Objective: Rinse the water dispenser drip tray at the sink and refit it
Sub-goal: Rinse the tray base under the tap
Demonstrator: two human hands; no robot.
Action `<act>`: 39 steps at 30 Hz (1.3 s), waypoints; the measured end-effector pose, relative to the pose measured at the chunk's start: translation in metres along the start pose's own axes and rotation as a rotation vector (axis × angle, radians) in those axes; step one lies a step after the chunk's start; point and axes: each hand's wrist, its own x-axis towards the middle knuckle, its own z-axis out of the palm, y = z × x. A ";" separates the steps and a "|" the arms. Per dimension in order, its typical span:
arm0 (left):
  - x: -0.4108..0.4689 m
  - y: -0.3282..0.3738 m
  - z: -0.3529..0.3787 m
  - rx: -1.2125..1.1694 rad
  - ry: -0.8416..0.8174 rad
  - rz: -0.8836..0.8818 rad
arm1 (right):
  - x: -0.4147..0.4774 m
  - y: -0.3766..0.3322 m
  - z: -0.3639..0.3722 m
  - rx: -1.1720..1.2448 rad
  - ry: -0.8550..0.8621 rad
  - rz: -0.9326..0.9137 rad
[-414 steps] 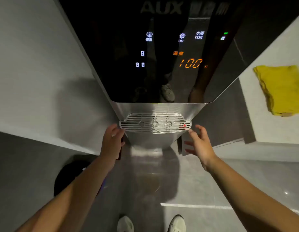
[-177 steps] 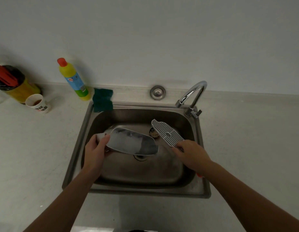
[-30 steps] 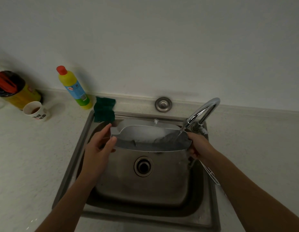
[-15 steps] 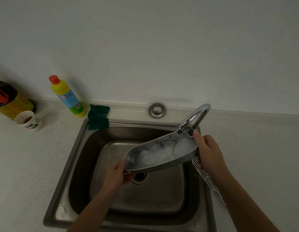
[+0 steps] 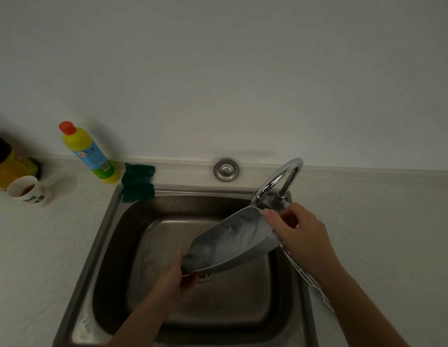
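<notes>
Silver drip tray (image 5: 230, 242) slants over the sink (image 5: 110, 221), upper end toward the tap (image 5: 280, 181); left hand (image 5: 171, 276) grips its lower end, right hand (image 5: 300, 236) the upper.

The right forearm hides most of the grille (image 5: 304, 276); the left edge crops the yellow jar (image 5: 7, 169).

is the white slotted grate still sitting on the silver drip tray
No, the silver drip tray is bare inside, and the white slotted grate lies apart on the steel sink's right rim.
</notes>
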 end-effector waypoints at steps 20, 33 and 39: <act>-0.029 0.073 -0.011 -0.033 -0.034 0.527 | -0.008 0.058 0.007 0.355 -0.212 0.181; -0.026 0.028 -0.056 0.190 0.071 0.673 | 0.010 0.027 0.026 0.373 -0.066 -0.012; -0.020 0.022 -0.052 0.148 -0.019 0.566 | 0.009 0.032 0.025 0.264 -0.045 0.009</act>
